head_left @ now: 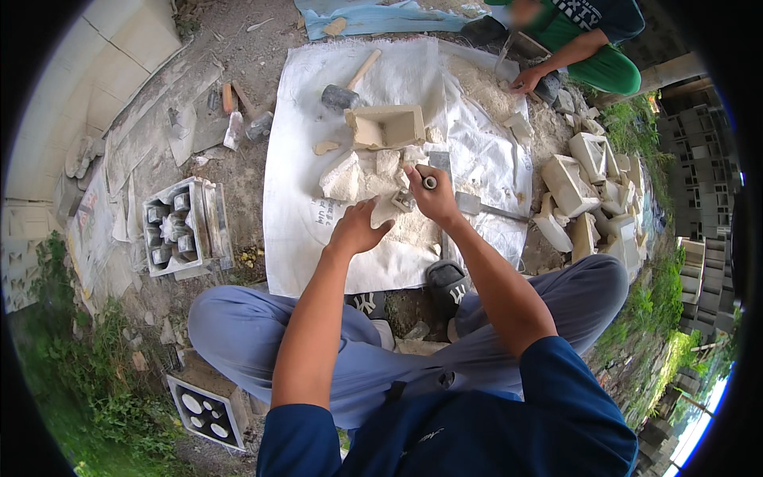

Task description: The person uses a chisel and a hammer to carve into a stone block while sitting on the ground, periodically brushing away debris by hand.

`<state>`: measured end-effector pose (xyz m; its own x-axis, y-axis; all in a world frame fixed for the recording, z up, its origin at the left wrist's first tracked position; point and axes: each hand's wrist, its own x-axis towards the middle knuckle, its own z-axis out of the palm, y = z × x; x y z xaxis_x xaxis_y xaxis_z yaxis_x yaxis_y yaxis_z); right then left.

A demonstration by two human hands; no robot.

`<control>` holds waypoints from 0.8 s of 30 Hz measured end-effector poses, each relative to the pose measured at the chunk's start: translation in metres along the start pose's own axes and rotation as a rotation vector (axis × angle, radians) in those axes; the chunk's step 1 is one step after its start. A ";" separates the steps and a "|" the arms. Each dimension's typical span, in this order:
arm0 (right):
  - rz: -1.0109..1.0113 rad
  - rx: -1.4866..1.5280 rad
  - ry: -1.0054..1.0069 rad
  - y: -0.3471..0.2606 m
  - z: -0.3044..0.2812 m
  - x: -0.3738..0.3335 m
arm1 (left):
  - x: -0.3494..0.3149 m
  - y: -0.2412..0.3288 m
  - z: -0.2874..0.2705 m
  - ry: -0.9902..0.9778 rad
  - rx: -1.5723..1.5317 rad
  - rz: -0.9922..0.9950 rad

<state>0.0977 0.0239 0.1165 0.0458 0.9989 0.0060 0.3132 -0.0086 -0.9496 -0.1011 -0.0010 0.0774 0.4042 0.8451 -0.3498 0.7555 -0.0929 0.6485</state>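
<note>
My right hand point(433, 199) is wrapped around a tool with a round, hollow-ended handle point(429, 183). Its working end is hidden, so its kind is unclear. Close by on the left, my left hand point(356, 229) reaches over the powder and crumbs with fingers spread, holding nothing. Beyond both hands, a pale hollow block point(387, 127) lies on a white sheet point(298, 199). A rough chunk of block point(342, 176) and smaller pieces lie around it. A grey flat-bladed tool point(470, 204) with a thin dark shaft rests right of my right wrist.
A mallet point(342, 97) lies at the sheet's far side. Broken blocks point(570, 184) are heaped on the right. On the left stands a metal mould point(171, 226); nearer is another patterned box point(208, 413). A co-worker's hand point(526, 80) is at the far right.
</note>
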 end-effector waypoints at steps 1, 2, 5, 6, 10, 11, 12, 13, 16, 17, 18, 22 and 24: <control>-0.001 0.005 -0.001 -0.003 0.000 0.000 | -0.003 -0.002 -0.001 0.002 0.004 -0.003; 0.041 0.071 0.074 -0.006 0.000 -0.002 | -0.007 -0.004 -0.001 -0.010 0.022 -0.022; 0.013 0.221 0.197 0.012 -0.010 -0.011 | -0.003 0.005 0.004 -0.020 0.031 -0.030; 0.015 0.126 0.140 0.021 -0.015 -0.013 | -0.001 0.010 0.008 -0.025 0.028 -0.030; 0.030 0.117 0.120 0.004 -0.017 -0.003 | 0.000 0.003 0.006 -0.049 0.069 -0.053; 0.041 0.158 0.136 0.000 -0.017 -0.001 | 0.001 0.005 0.006 -0.048 0.071 -0.060; -0.023 0.160 0.195 0.002 -0.016 -0.002 | 0.002 0.008 0.006 -0.012 0.078 -0.059; -0.014 0.158 0.201 0.003 -0.018 -0.001 | 0.003 0.011 0.011 0.012 0.083 -0.049; 0.040 0.100 0.088 0.008 -0.017 0.017 | 0.013 0.011 0.017 0.059 0.142 -0.016; 0.040 0.099 0.098 0.009 -0.019 0.019 | 0.018 0.010 0.020 0.055 0.144 -0.007; 0.033 0.077 0.130 0.011 -0.023 0.018 | 0.020 0.009 0.025 0.076 0.172 0.007; -0.001 0.158 0.153 -0.031 -0.024 0.018 | 0.036 -0.010 0.025 0.213 0.145 0.080; -0.001 0.307 0.170 -0.023 -0.028 0.026 | 0.048 -0.014 0.030 0.323 0.114 0.161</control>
<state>0.1179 0.0485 0.1471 0.2109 0.9769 0.0351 0.0148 0.0327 -0.9994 -0.0763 0.0252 0.0309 0.3530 0.9356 -0.0067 0.7555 -0.2808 0.5920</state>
